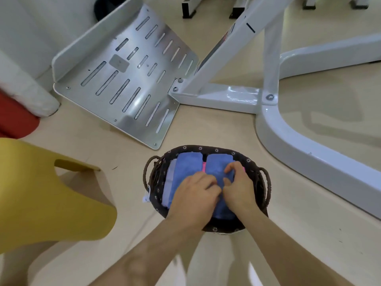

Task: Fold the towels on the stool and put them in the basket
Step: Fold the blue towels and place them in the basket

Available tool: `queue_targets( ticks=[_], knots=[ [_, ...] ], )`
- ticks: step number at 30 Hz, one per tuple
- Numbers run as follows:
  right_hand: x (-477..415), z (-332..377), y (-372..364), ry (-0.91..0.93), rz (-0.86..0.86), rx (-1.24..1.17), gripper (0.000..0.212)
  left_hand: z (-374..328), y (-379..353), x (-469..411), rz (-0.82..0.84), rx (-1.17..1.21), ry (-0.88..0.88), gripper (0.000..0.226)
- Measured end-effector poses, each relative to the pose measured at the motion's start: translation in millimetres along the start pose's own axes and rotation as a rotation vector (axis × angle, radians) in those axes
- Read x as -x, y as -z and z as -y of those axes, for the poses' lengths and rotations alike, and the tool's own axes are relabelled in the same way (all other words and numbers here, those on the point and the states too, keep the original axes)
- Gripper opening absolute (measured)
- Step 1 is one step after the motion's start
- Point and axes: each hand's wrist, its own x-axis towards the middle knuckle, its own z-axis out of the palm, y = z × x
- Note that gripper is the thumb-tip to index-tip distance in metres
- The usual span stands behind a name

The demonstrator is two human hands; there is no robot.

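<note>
On the beige floor (309,234), directly below the camera, a dark woven basket (206,149) with a flower-print lining is seen, one looped handle at its left side and one at its right. Inside it, two folded blue towels are laid side by side. Their long axes run parallel, and each points away from the person toward the far rim. The left blue towel (186,170) is bordered on its outer side by a paler lavender towel (170,178) lying along the same line. A strip of pink towel (204,167) is visible in the gap between the two blue ones.

The right blue towel (216,166) is gripped by both hands near its middle. The left hand (195,193) is curled in at the towel's left edge, and the right hand (237,187) is bent over its top and right side with the fingers folded around the cloth. The two hands are touching each other.

A yellow stool (41,193) is seen to the left of the basket, apart from it. Beyond the basket a slotted metal plate (123,79) is joined to a white frame (299,149).
</note>
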Motion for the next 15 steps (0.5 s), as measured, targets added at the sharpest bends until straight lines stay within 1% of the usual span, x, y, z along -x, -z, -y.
queue_targets(
  ticks=[1,2,3,4,5,8,10,12,13,14,15],
  knots=[
    [-2,2,-1,0.018,-0.003,0.004,0.025,4,-1,-2,0.008,-0.001,0.082,0.026],
    [-3,3,-2,0.023,-0.003,0.017,0.024,7,-3,-1,0.086,-0.027,0.157,0.048],
    [-4,2,-4,0.017,0.004,0.042,0.023,10,-7,1,0.201,-0.061,0.200,0.066],
    [-5,-1,-6,0.010,0.008,0.074,0.022,11,-12,4,0.307,-0.087,0.207,0.077],
    [-6,-4,-7,-0.002,0.014,0.104,0.021,13,-19,7,0.376,-0.092,0.207,0.080],
    [-12,-6,-7,-0.042,0.069,0.191,0.018,16,-34,8,0.475,-0.088,0.212,0.077],
    [-13,-2,-4,-0.020,0.149,0.368,0.026,16,-37,3,0.570,-0.107,0.226,0.081],
    [-8,4,-1,0.090,0.207,0.623,0.035,16,-40,-2,0.646,-0.126,0.243,0.084],
    [-4,6,3,0.178,0.175,0.708,0.038,15,-41,-5,0.677,-0.129,0.255,0.081],
    [0,6,8,0.279,0.094,0.744,0.039,14,-41,-7,0.694,-0.129,0.264,0.076],
    [2,5,14,0.342,0.002,0.762,0.039,13,-40,-8,0.700,-0.114,0.271,0.072]
  ],
)
